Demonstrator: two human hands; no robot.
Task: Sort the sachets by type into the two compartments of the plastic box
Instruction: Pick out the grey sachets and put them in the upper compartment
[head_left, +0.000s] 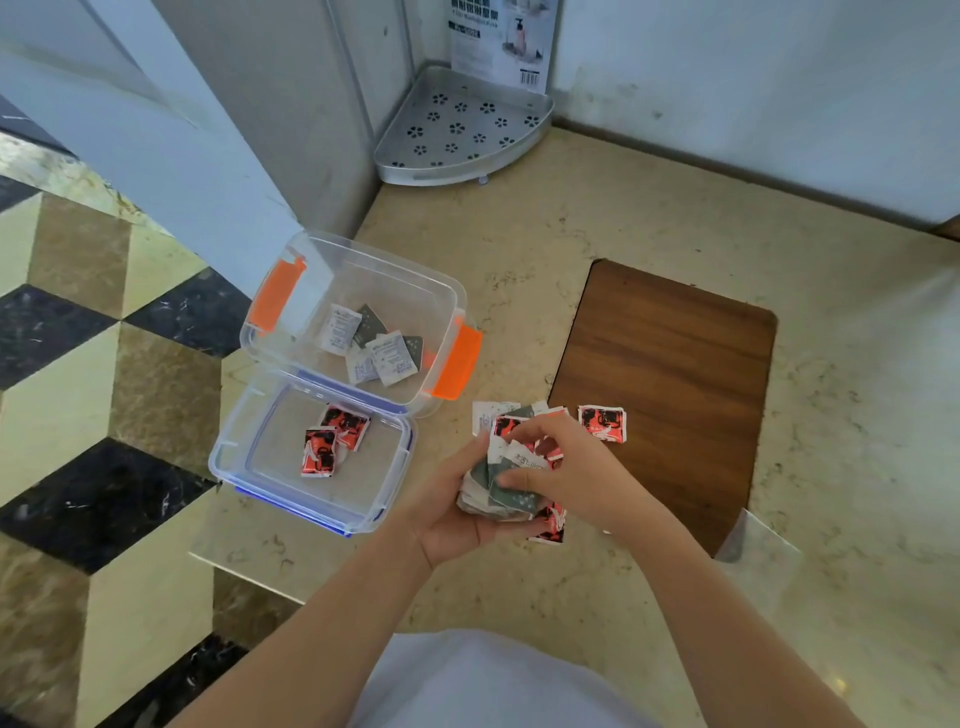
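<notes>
Partly hidden, sachets (506, 488) sit bunched between left hand (457, 512) and right hand (571, 467)

Marble floor (597, 249), wooden board (665, 384), white walls (753, 78)

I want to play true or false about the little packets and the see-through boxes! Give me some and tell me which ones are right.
1. The red packets lie in the blue-trimmed compartment. True.
2. The orange-clipped compartment holds only red packets. False: it holds white and grey-green packets.
3. Both hands are on the bundle of packets, the left hand under it and the right hand on top. True.
4. A red packet lies on the brown wooden board. True.
5. The metal corner shelf is full of packets. False: no packets are in it.
</notes>
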